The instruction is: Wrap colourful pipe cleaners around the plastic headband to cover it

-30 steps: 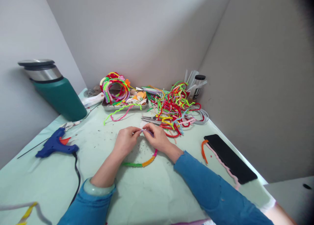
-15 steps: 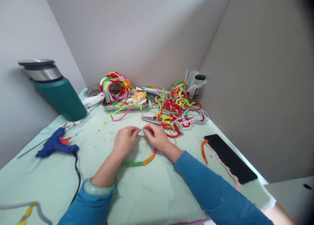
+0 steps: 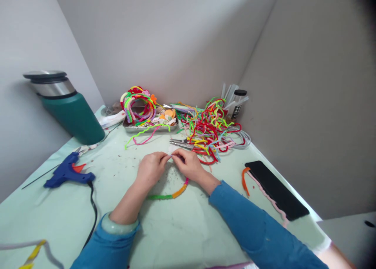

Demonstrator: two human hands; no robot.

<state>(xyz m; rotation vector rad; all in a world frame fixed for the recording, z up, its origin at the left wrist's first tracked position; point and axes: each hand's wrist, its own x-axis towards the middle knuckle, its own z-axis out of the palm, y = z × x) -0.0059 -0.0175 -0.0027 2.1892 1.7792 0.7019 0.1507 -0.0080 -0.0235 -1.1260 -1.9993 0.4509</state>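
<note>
My left hand [image 3: 150, 170] and my right hand [image 3: 189, 165] meet over the middle of the pale green table [image 3: 182, 237]. Both pinch a short pale purple pipe cleaner piece [image 3: 170, 155] between their fingertips. Under my hands lies a curved band [image 3: 173, 194] wrapped in green, orange and pink pipe cleaner; its upper part is hidden by my hands. Small scissors [image 3: 182, 143] lie just beyond my fingers.
A blue glue gun [image 3: 68, 174] with a black cord lies at left, near a teal flask [image 3: 69, 110]. A metal tray [image 3: 147, 127] of wrapped bands stands at the back beside a tangle of pipe cleaners [image 3: 210, 128]. A black phone [image 3: 277, 189] lies at right.
My right fingers have closed in toward my left fingertips, so less of the purple piece shows. The hands stay in the same place.
</note>
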